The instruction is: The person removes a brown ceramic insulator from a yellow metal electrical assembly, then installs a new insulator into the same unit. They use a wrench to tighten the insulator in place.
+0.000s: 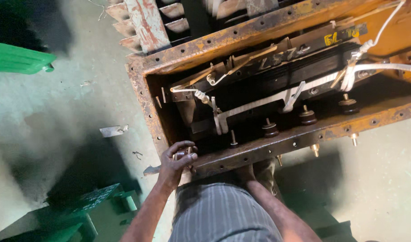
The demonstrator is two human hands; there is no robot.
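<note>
Between left-hand fingers (184, 152): small dark bushing (180, 154).

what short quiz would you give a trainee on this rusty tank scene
1. True or false: the left hand grips a small dark part at the corner of the rusty tank.
2. Which colour are the taped leads inside? A red B white C blue
3. Can the right hand be seen?

Key: 1 true. 2 B. 3 No, only the right forearm shows; the hand is hidden under the tank's rim.
</note>
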